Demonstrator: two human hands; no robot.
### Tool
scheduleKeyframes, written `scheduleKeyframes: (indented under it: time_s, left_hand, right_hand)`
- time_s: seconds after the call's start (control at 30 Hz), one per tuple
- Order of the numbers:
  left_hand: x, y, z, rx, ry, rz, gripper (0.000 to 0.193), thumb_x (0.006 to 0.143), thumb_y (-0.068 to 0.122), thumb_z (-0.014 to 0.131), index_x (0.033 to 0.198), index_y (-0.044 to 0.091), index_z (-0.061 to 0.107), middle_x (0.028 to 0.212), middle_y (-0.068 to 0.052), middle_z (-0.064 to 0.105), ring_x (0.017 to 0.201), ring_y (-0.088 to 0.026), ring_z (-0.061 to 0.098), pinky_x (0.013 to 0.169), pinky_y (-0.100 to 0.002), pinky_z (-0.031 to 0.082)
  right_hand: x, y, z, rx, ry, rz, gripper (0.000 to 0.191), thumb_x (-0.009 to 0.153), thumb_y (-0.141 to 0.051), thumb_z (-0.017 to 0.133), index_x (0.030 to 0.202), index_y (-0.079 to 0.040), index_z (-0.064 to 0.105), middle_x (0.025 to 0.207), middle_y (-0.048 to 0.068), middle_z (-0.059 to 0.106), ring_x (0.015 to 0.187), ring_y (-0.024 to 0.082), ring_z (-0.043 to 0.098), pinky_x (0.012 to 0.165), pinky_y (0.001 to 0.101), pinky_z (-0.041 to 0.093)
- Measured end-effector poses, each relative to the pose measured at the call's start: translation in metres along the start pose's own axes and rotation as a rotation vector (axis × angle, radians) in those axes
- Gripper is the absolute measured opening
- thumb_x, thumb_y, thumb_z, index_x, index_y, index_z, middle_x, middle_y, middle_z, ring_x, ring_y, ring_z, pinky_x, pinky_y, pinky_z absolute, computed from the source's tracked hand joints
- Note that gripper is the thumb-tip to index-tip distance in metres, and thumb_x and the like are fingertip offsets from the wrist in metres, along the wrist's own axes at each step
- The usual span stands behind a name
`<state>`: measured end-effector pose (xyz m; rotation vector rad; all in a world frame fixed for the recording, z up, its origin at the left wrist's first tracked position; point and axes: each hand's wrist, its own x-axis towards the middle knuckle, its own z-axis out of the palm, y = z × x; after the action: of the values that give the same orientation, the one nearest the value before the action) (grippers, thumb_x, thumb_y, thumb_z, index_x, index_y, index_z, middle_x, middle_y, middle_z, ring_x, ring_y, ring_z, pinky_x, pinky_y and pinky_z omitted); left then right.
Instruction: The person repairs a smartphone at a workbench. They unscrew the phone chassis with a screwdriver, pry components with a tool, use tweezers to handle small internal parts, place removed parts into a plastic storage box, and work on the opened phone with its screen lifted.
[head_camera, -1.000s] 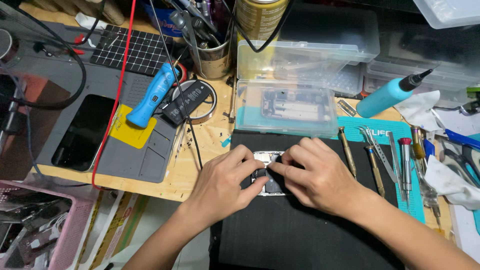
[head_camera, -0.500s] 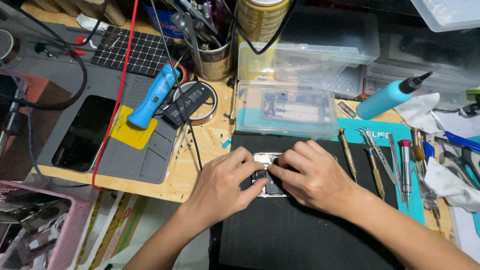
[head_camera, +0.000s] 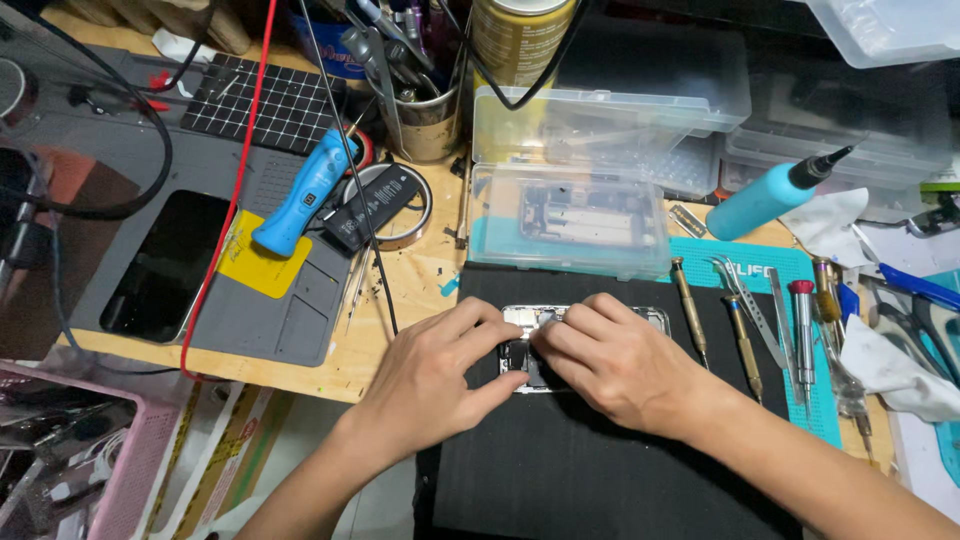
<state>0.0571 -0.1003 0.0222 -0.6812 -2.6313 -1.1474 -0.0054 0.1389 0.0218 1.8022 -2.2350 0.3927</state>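
An opened phone body (head_camera: 535, 320) with a silver frame lies on a black work mat (head_camera: 600, 470) in the middle of the bench. Both my hands rest on it and cover most of it. My left hand (head_camera: 440, 375) comes in from the lower left, its fingertips pressing on the phone's inner parts. My right hand (head_camera: 610, 360) comes in from the lower right, with its fingers bent over the phone's centre. The fingertips of both hands meet over the phone. Whether a small part is pinched between them is hidden.
A clear plastic box (head_camera: 570, 220) with phone parts stands just behind the mat. Screwdrivers and tweezers (head_camera: 770, 320) lie on a teal mat at right. A grey repair mat (head_camera: 230, 250) holds a blue tool (head_camera: 305, 190) at left. A pink basket (head_camera: 100, 460) sits at lower left.
Both hands stay on the phone; the fingers shift only slightly over its middle. Nothing else has moved.
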Motion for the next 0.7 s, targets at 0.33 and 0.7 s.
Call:
scheduleKeyframes:
  time_s: [0.33,0.7]
  left_hand:
    - [-0.007,-0.001,-0.008,-0.126,-0.041,-0.048,0.041,0.077,0.014,0.084,0.114,0.005,0.069,0.113,-0.010,0.071,0.073,-0.022,0.069,0.065,-0.032,0.058]
    - [-0.009,0.000,0.001,-0.087,-0.033,-0.073,0.036,0.077,0.016,0.085,0.110,0.008,0.070,0.106,-0.005,0.071,0.068,-0.021,0.068,0.061,-0.033,0.055]
  right_hand:
    - [0.004,-0.008,0.000,0.157,0.172,0.225,0.043,0.071,-0.007,0.079,0.112,0.000,0.071,0.094,0.009,0.063,0.082,0.028,0.058,0.070,0.0403,0.044]
    - [0.014,-0.004,0.006,0.345,0.143,0.373,0.012,0.083,-0.013,0.078,0.090,-0.006,0.072,0.084,0.007,0.062,0.080,0.028,0.057,0.074,0.0408,0.045]
